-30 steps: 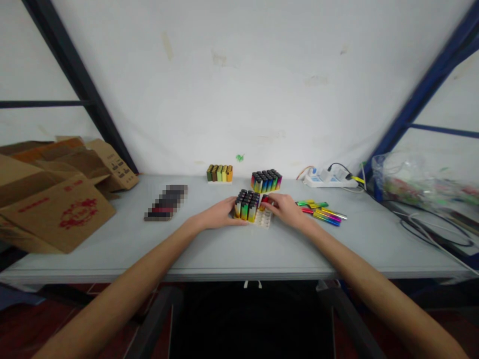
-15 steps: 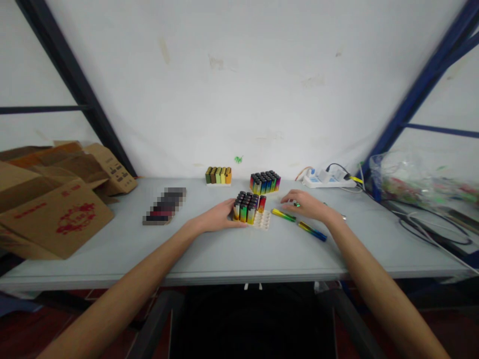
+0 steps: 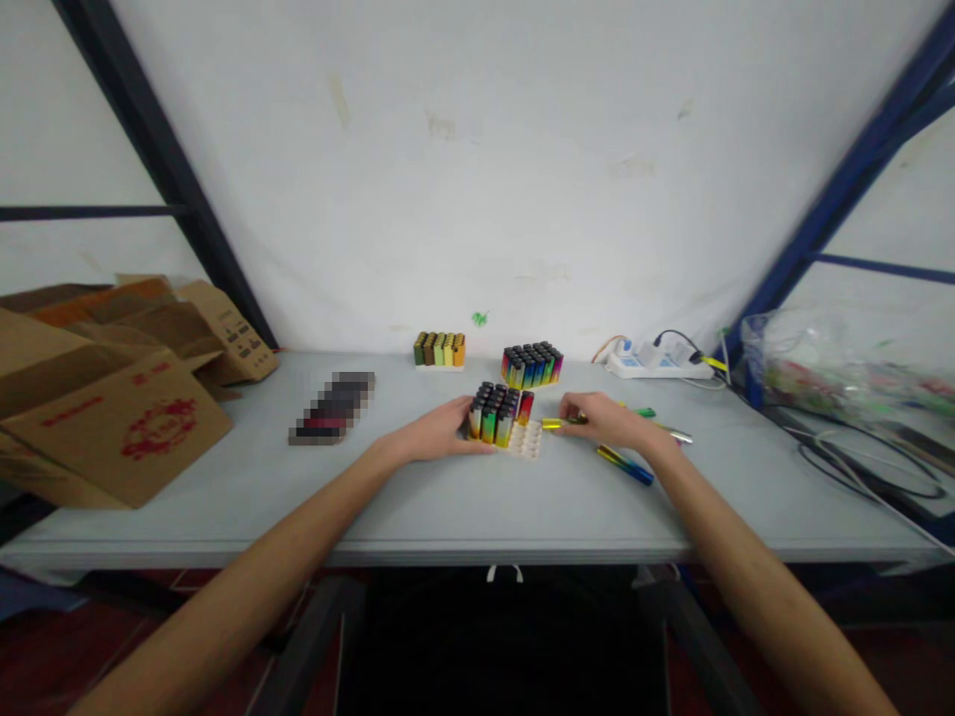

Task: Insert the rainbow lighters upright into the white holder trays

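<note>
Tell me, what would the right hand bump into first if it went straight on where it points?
The right hand, holding a yellow lighter, would probably meet the red lighter in the tray; height is hard to judge, so the tray's edge could come first.

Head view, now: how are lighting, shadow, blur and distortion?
Head view: fairly even light on the white wall, near-black shadow below the long grey table; head view: the blue metal post leans outward, suggesting wide-angle distortion; head view: the slim shiny yellow piece in the bare right hand looks soft, fine detail lost; head view: mosaic squares hide the dark oblong item.
</note>
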`<action>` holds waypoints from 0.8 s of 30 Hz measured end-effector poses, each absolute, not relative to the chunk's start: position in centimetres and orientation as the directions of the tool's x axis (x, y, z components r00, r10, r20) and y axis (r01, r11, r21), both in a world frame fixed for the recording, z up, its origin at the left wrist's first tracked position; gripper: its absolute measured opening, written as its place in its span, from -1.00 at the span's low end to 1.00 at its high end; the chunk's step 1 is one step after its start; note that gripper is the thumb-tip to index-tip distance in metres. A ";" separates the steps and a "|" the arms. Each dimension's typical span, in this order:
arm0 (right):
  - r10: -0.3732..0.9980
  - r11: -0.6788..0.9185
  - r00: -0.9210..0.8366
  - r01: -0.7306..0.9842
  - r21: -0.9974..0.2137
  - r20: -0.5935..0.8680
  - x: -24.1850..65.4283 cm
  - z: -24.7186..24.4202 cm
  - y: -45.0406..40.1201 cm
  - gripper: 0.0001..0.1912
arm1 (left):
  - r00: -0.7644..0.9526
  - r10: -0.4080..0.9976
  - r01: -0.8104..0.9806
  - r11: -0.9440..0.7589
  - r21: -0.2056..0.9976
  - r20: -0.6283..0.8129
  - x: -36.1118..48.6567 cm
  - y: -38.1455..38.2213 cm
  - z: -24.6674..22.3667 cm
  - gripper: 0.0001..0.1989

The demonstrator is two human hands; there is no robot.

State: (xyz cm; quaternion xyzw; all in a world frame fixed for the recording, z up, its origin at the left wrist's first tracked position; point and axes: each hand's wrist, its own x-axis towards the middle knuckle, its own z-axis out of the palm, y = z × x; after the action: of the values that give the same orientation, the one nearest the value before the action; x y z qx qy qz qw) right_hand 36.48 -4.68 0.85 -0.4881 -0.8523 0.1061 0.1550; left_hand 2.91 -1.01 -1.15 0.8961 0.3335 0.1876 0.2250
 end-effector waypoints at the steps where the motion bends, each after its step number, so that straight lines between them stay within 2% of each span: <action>1: 0.876 0.483 -0.446 0.802 -0.351 0.186 36.5 0.9 -4.6 -0.71 | 0.709 0.680 0.510 -0.677 0.530 0.186 2.9 -1.0 -1.1 -0.23; 8: 0.878 0.463 -0.294 0.720 -0.517 0.377 35.9 1.8 -4.9 -0.60 | 0.722 0.665 0.488 -0.686 0.540 0.192 2.9 -0.9 -1.1 -0.23; 12: 0.928 0.372 -0.204 0.555 -0.744 0.312 35.1 2.2 -5.4 -0.46 | 0.697 0.689 0.502 -0.667 0.551 0.200 2.8 -0.9 -1.3 -0.23; 14: 0.945 0.327 -0.179 0.480 -0.814 0.274 34.7 2.4 -5.6 -0.44 | 0.697 0.687 0.498 -0.671 0.549 0.207 2.8 -0.9 -1.3 -0.24; 24: 0.957 0.271 -0.162 0.219 -0.937 0.239 33.6 2.1 -5.3 -0.44 | 0.709 0.678 0.495 -0.675 0.547 0.195 2.9 -1.1 -1.0 -0.29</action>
State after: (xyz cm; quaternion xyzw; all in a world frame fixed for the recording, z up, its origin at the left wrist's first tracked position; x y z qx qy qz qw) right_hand 33.64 -5.34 2.07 -0.4527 -0.6495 0.3992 0.4624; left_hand 2.94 -1.11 -0.99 0.8941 0.3279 0.1953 0.2345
